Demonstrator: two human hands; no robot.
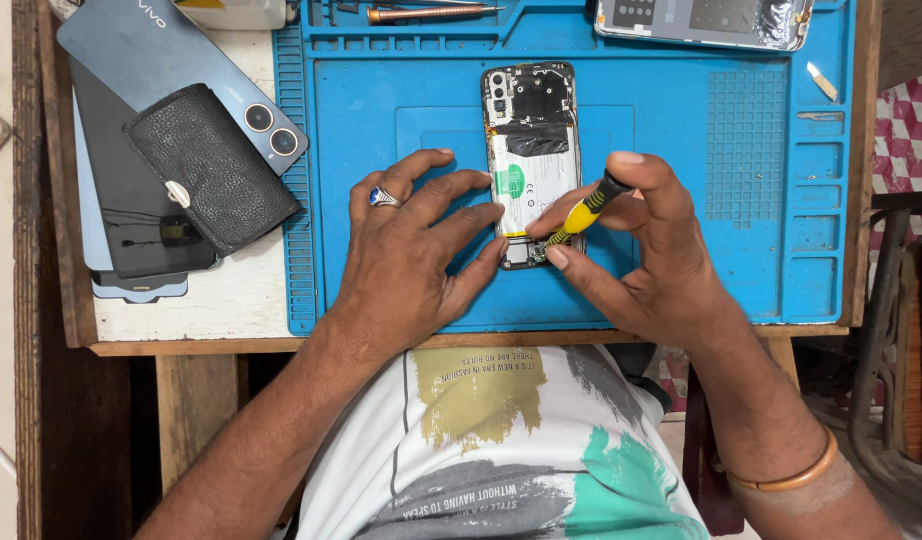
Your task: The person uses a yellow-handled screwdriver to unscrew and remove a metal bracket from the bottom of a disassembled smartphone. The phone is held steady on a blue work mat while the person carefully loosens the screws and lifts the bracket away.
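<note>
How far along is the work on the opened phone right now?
Done: the opened phone lies face down on the blue repair mat, back cover off, battery exposed. In hand: the right hand holds a yellow screwdriver at its bottom end; the left hand steadies it. Left: battery and boards still in place.

We found bare mat right of the phone and below it. Our hands flanked its lower end. Stacked phones and a wallet crowded the left of the surface.
</note>
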